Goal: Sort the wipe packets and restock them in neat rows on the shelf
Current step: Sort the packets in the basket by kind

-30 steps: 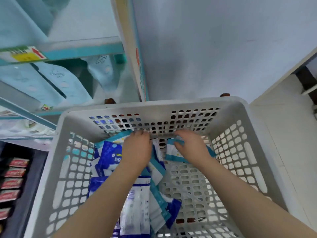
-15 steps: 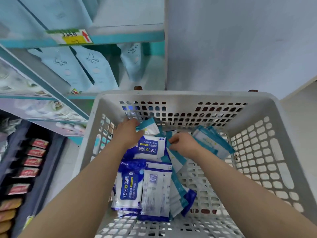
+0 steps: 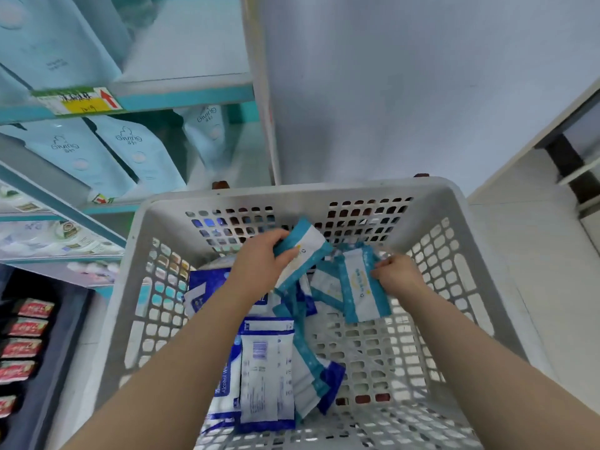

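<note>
- The teal-edged wipe packet [image 3: 303, 251] that lay on the pile half a second ago is now lifted clear of it, tilted, in the left hand [image 3: 259, 266]. The fingers [image 3: 276, 236] are curled round its upper end.
- A second teal-edged packet [image 3: 363, 289] hangs from the right hand [image 3: 397, 276], pinched at its right edge. It has swung in from the basket's right side toward the middle, closer to the left hand's packet. Whether more packets sit behind it, I can't tell.
- Below both hands, the blue alcohol wipe packets [image 3: 266, 368] lie in a loose heap on the basket floor, a few more teal-edged ones mixed in.
- To me this looks like the sorting step: teal ones being pulled out from the blue and gathered together. Nothing has gone to the shelf yet.
- The grey plastic basket [image 3: 292, 193] sits just in front of the shelf [image 3: 181, 99], which holds pale blue pouches [image 3: 139, 151] and has open space on its right side.
- Red packets [image 3: 29, 326] sit in a dark rack low on the left.
</note>
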Available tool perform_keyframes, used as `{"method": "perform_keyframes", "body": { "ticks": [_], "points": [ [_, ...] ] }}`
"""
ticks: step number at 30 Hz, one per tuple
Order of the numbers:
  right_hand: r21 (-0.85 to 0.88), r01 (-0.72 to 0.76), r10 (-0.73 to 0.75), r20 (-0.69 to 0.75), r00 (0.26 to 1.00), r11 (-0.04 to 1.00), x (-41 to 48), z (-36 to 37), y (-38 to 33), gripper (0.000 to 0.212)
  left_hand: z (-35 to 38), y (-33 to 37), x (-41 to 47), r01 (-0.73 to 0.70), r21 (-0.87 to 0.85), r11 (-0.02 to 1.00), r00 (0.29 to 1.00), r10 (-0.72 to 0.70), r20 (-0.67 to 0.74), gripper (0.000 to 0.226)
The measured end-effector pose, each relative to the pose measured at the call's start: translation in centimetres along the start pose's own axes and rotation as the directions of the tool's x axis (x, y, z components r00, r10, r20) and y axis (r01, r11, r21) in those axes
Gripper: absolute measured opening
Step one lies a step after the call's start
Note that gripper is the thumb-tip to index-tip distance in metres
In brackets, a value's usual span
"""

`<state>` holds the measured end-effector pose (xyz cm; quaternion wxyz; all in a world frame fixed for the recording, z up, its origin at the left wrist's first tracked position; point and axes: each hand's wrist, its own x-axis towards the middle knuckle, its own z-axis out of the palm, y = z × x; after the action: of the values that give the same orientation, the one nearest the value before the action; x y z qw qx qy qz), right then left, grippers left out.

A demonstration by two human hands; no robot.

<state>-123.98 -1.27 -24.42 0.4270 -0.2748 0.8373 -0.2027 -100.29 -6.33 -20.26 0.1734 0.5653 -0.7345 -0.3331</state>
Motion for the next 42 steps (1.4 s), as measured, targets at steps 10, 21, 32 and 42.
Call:
{"method": "perform_keyframes", "body": {
  "ticks": [10,21,32,42],
  "points": [
    [0.355,-0.079,0.110,-0.070,0.991,0.932,3.4,0.4,4.3,0.009,9.3,0.4,3.6,0.312,-0.158,0.937,0.944,-0.286,0.166,0.024],
    [0.149,0.014,-0.017,0.024,1.000,0.989,5.0,1.8,5.3,0.023,12.5,-2.3,4.5,0.400,-0.149,0.905,0.905,-0.363,0.222,0.023],
    [-0.324,0.441,-0.413,0.155,0.898,0.837,-1.0,1.2,-0.1,0.024,4.4,0.7,0.8,0.068,0.220,0.973,0.991,-0.091,0.099,0.029],
    [-0.333,0.662,-0.339,0.655,0.675,0.672,-11.4,7.3,-1.5,0.057,-3.9,-3.6,-9.9,0.123,0.524,0.843,0.907,-0.310,0.286,0.058]
  ]
}}
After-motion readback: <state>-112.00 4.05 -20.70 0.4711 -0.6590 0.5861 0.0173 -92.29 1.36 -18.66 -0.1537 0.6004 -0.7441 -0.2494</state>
